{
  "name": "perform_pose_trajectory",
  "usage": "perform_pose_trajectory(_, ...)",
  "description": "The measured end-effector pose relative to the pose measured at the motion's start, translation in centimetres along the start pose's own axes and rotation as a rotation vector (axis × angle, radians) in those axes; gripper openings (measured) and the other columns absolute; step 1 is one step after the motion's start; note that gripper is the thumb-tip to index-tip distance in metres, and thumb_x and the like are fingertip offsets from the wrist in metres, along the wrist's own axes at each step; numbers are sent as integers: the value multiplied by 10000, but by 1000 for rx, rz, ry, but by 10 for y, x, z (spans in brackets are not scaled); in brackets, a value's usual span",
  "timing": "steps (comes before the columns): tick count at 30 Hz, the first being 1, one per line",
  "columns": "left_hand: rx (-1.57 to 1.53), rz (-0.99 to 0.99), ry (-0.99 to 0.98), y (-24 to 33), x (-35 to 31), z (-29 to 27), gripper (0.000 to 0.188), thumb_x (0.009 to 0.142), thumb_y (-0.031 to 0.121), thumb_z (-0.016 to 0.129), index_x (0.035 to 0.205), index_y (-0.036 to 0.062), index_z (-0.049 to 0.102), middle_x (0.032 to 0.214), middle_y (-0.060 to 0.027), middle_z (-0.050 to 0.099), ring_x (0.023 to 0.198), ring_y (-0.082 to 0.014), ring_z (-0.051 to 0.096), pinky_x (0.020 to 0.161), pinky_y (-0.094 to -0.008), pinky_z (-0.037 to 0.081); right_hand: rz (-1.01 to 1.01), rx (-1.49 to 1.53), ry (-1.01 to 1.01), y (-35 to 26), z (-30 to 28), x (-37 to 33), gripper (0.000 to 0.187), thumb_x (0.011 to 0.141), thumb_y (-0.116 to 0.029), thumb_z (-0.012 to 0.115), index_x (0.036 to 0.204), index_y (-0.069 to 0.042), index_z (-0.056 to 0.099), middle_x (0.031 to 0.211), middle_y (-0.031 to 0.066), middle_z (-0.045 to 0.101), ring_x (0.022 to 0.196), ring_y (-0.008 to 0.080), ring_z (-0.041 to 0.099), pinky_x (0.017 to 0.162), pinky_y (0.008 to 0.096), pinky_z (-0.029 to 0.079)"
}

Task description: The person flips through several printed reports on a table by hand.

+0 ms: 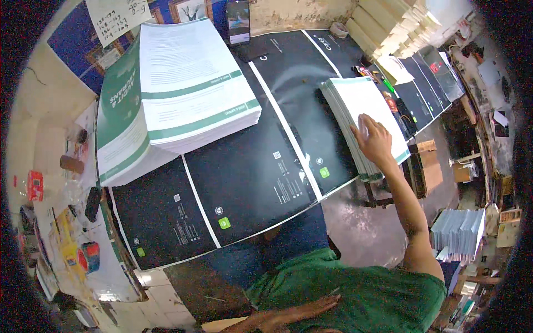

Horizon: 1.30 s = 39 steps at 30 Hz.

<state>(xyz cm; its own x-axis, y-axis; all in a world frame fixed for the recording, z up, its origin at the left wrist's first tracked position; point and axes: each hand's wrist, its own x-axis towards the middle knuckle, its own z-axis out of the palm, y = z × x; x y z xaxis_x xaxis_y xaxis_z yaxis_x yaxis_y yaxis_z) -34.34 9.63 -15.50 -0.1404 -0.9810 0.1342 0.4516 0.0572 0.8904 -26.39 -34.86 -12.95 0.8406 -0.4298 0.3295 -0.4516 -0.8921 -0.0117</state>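
My right hand [374, 143] rests on top of a stack of white sheets [360, 102] at the right of the table. Its fingers are bent around a small pale, translucent object that I cannot make out. Low in the view, my left hand [308, 312] lies flat across the front of my green shirt, fingers stretched out and nothing in them. At the left of the table stands a thick pile of printed sheets [191, 83] with green bands. Sheets with a green panel [119, 105] droop over that pile's left side.
Black printed sheets with white borders [250, 183] cover the table. A phone [239, 23] stands upright at the back. Cream paper stacks [388, 25] rise at the back right. A green marker [387, 84] lies beyond my right hand. A tape dispenser [89, 256] sits on the left-hand surface.
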Motion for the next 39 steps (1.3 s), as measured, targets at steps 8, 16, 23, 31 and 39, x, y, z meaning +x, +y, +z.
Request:
perform_pose_trajectory(8,16,-11,-19,-5,-4,14,651,1000,508,396,1457,44,393,1515,-169,374,1444,-310,279,1189,-489,166,23,11,5,-1,-2,0,387,890,-333,680,1147,-44,656,1182,120,674,972,320,674,857,398,527)
perform_pose_trajectory(16,181,14,-8,-14,4,17,634,1012,476,396,1480,51,353,1536,-165,343,1460,-313,248,1196,-493,152,11,0,31,-1,1,-2,369,885,-314,686,1140,-49,656,1171,111,677,956,316,674,851,400,527)
perform_pose_trajectory(23,642,-90,51,-48,16,6,602,1026,406,414,1500,50,309,1553,-163,314,1472,-317,216,1203,-489,146,-13,2,24,5,5,-2,394,904,-372,636,1143,-58,630,1201,108,660,939,336,667,819,426,541)
perform_pose_trajectory(31,656,-5,9,-58,48,3,568,1029,349,428,1485,28,321,1544,-168,329,1463,-310,242,1202,-459,179,-19,0,74,7,9,-5,395,903,-366,637,1148,-57,631,1203,109,659,959,332,661,844,419,533)
perform_pose_trajectory(39,488,-48,-82,-31,54,-13,480,1031,346,431,1378,17,468,1422,-162,482,1359,-305,403,1142,-441,284,-1,22,58,7,6,-7,400,897,-360,649,1149,-50,644,1203,106,662,982,321,663,859,410,532)
